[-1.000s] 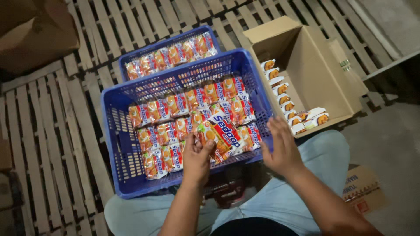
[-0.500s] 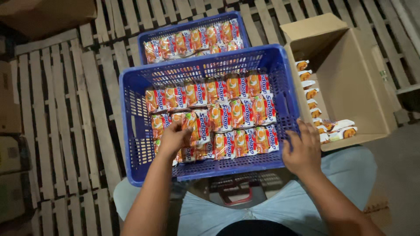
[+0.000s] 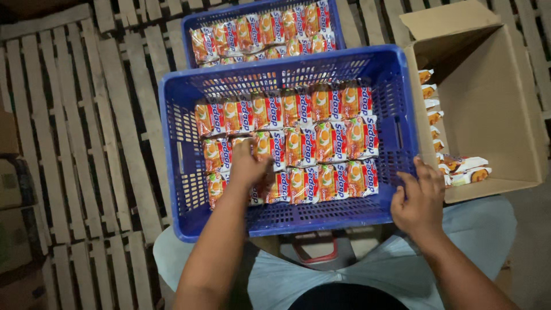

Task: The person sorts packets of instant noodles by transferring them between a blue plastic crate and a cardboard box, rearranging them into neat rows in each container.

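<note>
- A slatted wooden pallet floor (image 3: 86,132) fills the left of the frame, its boards running away from the camera, with cardboard cartons (image 3: 14,189) at the far left edge.
- A blue plastic crate (image 3: 178,155) sits across the person's lap, its long axis running left to right; bare crate bottom shows along the left wall and along the near wall, the only open room inside.
- The left hand (image 3: 247,166) reaches down into the crate, fingers curled onto a noodle packet (image 3: 255,192) in the near-left part of the rows; whether it grips the packet or only presses it cannot be told.
- Orange-and-red noodle packets (image 3: 321,138) fill the crate in three rows, each lying flat with its long axis pointing away from the camera, edges touching.
- A second blue crate (image 3: 261,26) of the same packets stands just behind the first, touching its far wall.
- The right hand (image 3: 419,201) clasps the near-right corner of the front crate, fingers over the rim.
- An open cardboard box (image 3: 493,97) stands just beside the crate's right wall, a line of packets (image 3: 433,115) on edge along its left side and most of its floor bare.
</note>
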